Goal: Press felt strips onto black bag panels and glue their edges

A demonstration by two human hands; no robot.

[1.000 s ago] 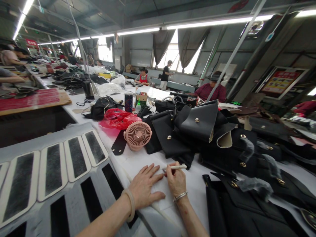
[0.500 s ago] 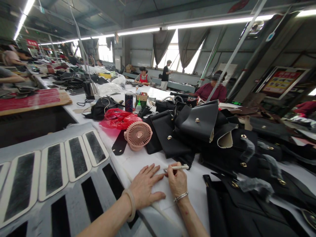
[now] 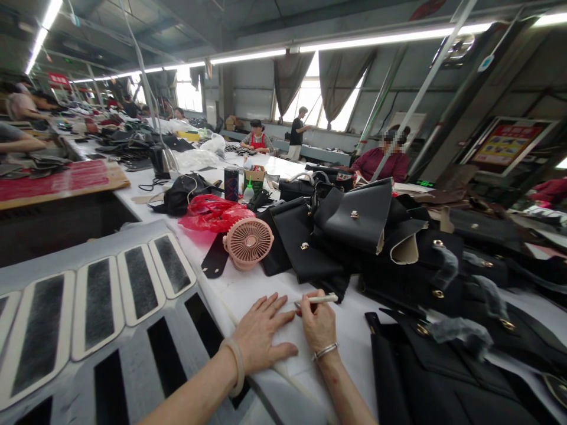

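White table (image 3: 241,289), head view: left hand (image 3: 261,337) lies palm down over it, fingers fanned, thumb stuck out wide, nothing visibly gripped. Whether a loose sheet sits under that palm — can't tell. Right hand (image 3: 318,323) is narrow, fingers pinched round a pale pen (image 3: 325,299). Pen is just right of the left fingertips, back end pointing off toward the black bags (image 3: 358,227). Tip sits low, near the white surface; contact too small to confirm.

Judgement on good pen work: weight on the left palm so whatever is under it won't slide, left forefinger clear of the tip's path, since it's near. Pinch close to the tip, rest the heel of the right hand, move from the fingers, light pressure. Slanted this flat, the pen could skid or skip — steeper would likely give better control. Mind the right elbow: a black bag (image 3: 425,378) lies just beside that forearm. Pink fan (image 3: 248,243) sits ahead, touching neither hand.
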